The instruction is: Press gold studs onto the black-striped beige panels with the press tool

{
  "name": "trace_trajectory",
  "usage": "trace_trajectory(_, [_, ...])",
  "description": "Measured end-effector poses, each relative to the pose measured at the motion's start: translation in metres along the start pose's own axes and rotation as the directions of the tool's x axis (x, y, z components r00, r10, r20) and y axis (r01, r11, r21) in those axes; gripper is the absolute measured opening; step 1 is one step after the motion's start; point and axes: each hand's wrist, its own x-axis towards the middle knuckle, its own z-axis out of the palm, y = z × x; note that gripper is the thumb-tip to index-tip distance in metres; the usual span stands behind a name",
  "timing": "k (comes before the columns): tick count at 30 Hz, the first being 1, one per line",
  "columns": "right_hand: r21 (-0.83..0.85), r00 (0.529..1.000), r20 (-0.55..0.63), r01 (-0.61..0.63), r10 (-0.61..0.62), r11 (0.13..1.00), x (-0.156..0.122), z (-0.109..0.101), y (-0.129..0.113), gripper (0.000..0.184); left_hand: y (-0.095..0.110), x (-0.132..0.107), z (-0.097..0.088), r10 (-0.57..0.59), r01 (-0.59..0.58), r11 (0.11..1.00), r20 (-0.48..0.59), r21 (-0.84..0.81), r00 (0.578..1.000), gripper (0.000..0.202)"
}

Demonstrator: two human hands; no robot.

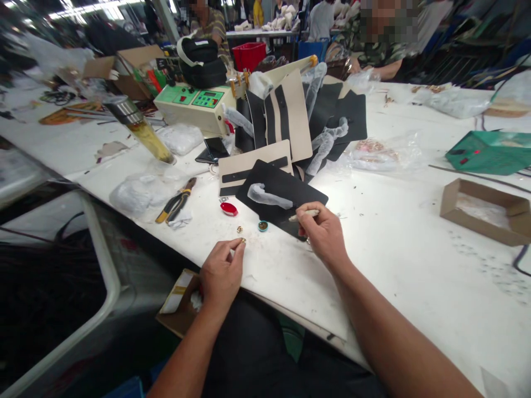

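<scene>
Between the thumb and forefinger of my left hand (223, 269) is a small gold metal piece (243, 240), just above the white table's front edge. Another gold piece (239, 229) lies close by, beside a small round blue-rimmed tin (263, 226). My right hand (323, 232) is closed around a short whitish stick (312, 213), its exact kind unclear. That hand rests over the lower right corner of a black flat panel (274, 179), on which lies a plastic-wrapped strip (267, 197). Left of the tin sits a red oval object (229, 209).
Black and beige panels (290, 116) pile up behind. Pliers (178, 202), a glass bottle (145, 132) and a green-and-cream control machine (191, 105) stand to the left. At right are an open cardboard box (485, 213) and a green device (489, 152). People sit across the table.
</scene>
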Motion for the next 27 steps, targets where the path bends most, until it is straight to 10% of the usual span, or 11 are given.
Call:
trace_trajectory(10, [-0.342, 0.935, 0.307, 0.283, -0.178, 0.896, 0.003, 0.021, 0.030, 0.020, -0.014, 0.010, -0.004, 0.106, -0.099, 0.954, -0.011, 0.283, 0.994, 0.024])
trace_trajectory(27, [-0.409, 0.940, 0.281, 0.299, -0.193, 0.862, 0.005, 0.025, 0.032, 0.017, 0.037, -0.009, 0.011, 0.308, -0.312, 0.949, 0.093, 0.042, 0.947, 0.010])
